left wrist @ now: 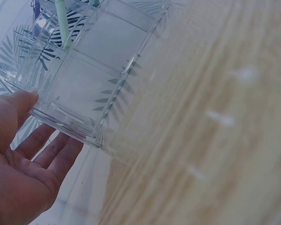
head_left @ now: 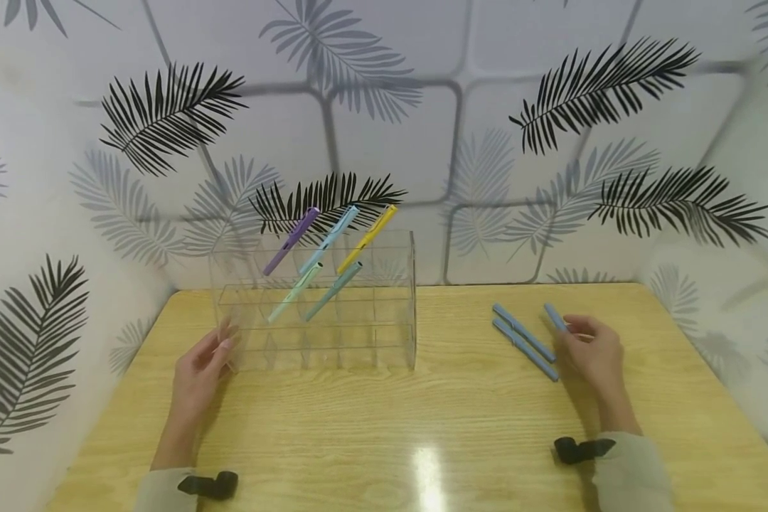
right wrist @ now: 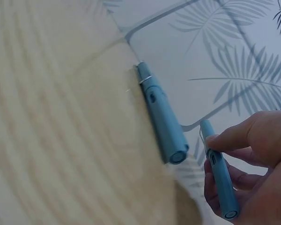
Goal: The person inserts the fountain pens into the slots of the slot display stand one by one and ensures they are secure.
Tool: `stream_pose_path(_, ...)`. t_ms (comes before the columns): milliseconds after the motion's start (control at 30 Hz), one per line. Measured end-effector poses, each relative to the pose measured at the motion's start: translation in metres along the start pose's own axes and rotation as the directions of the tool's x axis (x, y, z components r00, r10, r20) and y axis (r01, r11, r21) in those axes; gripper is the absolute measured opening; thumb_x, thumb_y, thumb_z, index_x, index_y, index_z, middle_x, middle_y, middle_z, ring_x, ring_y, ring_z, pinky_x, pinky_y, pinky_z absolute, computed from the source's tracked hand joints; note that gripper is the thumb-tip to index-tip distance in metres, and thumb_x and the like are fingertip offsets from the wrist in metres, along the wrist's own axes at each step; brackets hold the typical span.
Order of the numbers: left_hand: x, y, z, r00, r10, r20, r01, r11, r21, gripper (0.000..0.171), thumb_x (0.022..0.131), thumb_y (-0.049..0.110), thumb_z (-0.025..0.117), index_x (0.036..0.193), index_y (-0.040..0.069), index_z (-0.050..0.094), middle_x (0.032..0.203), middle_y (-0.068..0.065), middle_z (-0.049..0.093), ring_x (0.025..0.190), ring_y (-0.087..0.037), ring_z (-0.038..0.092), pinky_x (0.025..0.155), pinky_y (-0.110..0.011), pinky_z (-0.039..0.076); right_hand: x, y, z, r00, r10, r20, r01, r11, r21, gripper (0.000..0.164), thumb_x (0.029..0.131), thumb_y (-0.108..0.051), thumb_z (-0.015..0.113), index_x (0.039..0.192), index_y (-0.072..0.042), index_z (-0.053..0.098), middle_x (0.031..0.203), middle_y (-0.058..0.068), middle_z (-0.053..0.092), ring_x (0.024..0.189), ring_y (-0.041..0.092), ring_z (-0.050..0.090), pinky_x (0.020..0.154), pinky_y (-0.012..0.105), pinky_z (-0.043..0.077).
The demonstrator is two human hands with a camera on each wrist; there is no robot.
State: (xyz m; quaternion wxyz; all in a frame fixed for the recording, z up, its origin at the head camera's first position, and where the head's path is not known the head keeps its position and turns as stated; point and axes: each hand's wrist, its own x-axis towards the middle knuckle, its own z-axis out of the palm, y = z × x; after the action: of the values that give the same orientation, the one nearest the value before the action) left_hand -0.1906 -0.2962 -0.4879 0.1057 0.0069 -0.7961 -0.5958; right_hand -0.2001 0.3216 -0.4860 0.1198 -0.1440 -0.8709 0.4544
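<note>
A clear acrylic pen rack (head_left: 414,306) stands at the back left of the table. My left hand (head_left: 198,370) holds its left side wall, thumb on one face and fingers behind. Leaning in the upper row are a purple pen (head_left: 291,242), a light blue pen (head_left: 329,240) and a yellow pen (head_left: 368,240). Below them lean a pale green pen (head_left: 296,293) and a teal pen (head_left: 334,291). Over on the right, my right hand (head_left: 595,352) pinches a grey-blue pen (right wrist: 221,180) between thumb and fingers. Two matching pens (head_left: 526,350) lie side by side left of that hand.
The light wood table (head_left: 358,427) meets a wall (head_left: 397,142) with a leaf pattern just behind the rack. Both wrists wear a black strap with a small camera (head_left: 576,450).
</note>
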Motion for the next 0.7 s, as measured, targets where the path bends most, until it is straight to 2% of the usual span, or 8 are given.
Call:
stream_pose_path(33, 0.0, 0.0, 0.0, 1.0, 0.0, -0.001, 0.0, 1.0, 0.0, 0.049, 0.107, 0.029, 0.057, 0.151, 0.007, 0.051, 0.147, -0.014, 0.055, 0.118, 0.002, 0.06, 0.086, -0.018, 0.054, 0.0, -0.002, -0.002, 1.0, 0.007, 0.002, -0.007, 1.0, 0.025, 0.036, 0.098, -0.012, 0.065, 0.132, 0.002, 0.064, 0.126, 0.024, 0.066, 0.101, 0.019, 0.067, 0.069, 0.011, 0.05)
stream_pose_path(100, 0.0, -0.001, 0.0, 1.0, -0.003, 0.0, 0.003, 1.0, 0.0, 0.05, 0.107, 0.029, 0.057, 0.152, 0.007, 0.05, 0.147, -0.013, 0.055, 0.118, 0.002, 0.059, 0.086, -0.017, 0.054, -0.002, -0.008, -0.006, 1.0, 0.006, 0.009, -0.007, 0.997, 0.081, 0.038, 0.101, -0.013, 0.061, 0.136, 0.002, 0.061, 0.129, 0.024, 0.063, 0.1, 0.018, 0.068, 0.068, 0.014, 0.053)
stream_pose_path(233, 0.001, -0.001, 0.001, 1.0, -0.001, 0.001, 0.001, 1.0, -0.018, 0.05, 0.107, 0.028, 0.057, 0.151, 0.005, 0.05, 0.147, -0.012, 0.056, 0.118, 0.002, 0.06, 0.087, -0.018, 0.054, -0.002, -0.021, -0.01, 1.0, -0.028, 0.012, 0.025, 0.979, 0.203, 0.039, 0.104, -0.011, 0.055, 0.141, 0.004, 0.055, 0.131, 0.024, 0.059, 0.082, -0.005, 0.064, 0.071, 0.017, 0.057)
stream_pose_path(300, 0.001, 0.0, 0.002, 1.0, 0.002, -0.002, -0.002, 1.0, -0.025, 0.05, 0.107, 0.027, 0.058, 0.15, 0.003, 0.051, 0.145, -0.009, 0.059, 0.117, 0.003, 0.06, 0.086, -0.017, 0.054, -0.002, -0.026, -0.01, 0.999, -0.053, 0.001, 0.051, 0.969, 0.243, 0.039, 0.105, -0.009, 0.053, 0.142, 0.005, 0.054, 0.126, 0.019, 0.061, 0.081, -0.005, 0.066, 0.072, 0.017, 0.057)
stream_pose_path(467, 0.001, 0.0, 0.003, 1.0, 0.002, -0.009, -0.002, 1.0, -0.023, 0.049, 0.107, 0.027, 0.058, 0.149, 0.002, 0.051, 0.142, -0.004, 0.062, 0.114, 0.003, 0.062, 0.085, -0.017, 0.055, -0.005, -0.036, -0.01, 0.996, -0.091, -0.017, 0.092, 0.956, 0.278, 0.039, 0.104, -0.011, 0.058, 0.14, 0.005, 0.055, 0.106, -0.007, 0.066, 0.077, 0.0, 0.067, 0.067, 0.02, 0.056)
stream_pose_path(600, 0.0, 0.0, 0.003, 1.0, 0.002, -0.025, -0.002, 1.0, 0.002, 0.048, 0.107, 0.026, 0.058, 0.149, 0.005, 0.053, 0.142, -0.005, 0.062, 0.112, 0.001, 0.063, 0.082, -0.017, 0.056, -0.009, -0.042, -0.005, 0.991, -0.134, -0.014, 0.132, 0.947, 0.294, 0.041, 0.102, -0.017, 0.066, 0.136, 0.005, 0.058, 0.101, -0.009, 0.068, 0.076, 0.005, 0.067, 0.065, 0.021, 0.056)
stream_pose_path(700, 0.0, -0.001, 0.002, 1.0, 0.006, -0.028, -0.005, 1.0, 0.008, 0.048, 0.107, 0.026, 0.059, 0.149, 0.006, 0.053, 0.141, -0.004, 0.063, 0.112, 0.002, 0.063, 0.081, -0.017, 0.056, -0.011, -0.048, -0.002, 0.988, -0.155, -0.02, 0.154, 0.942, 0.298, 0.042, 0.101, -0.02, 0.068, 0.133, 0.006, 0.061, 0.101, -0.009, 0.069, 0.081, 0.005, 0.067, 0.068, 0.02, 0.058)
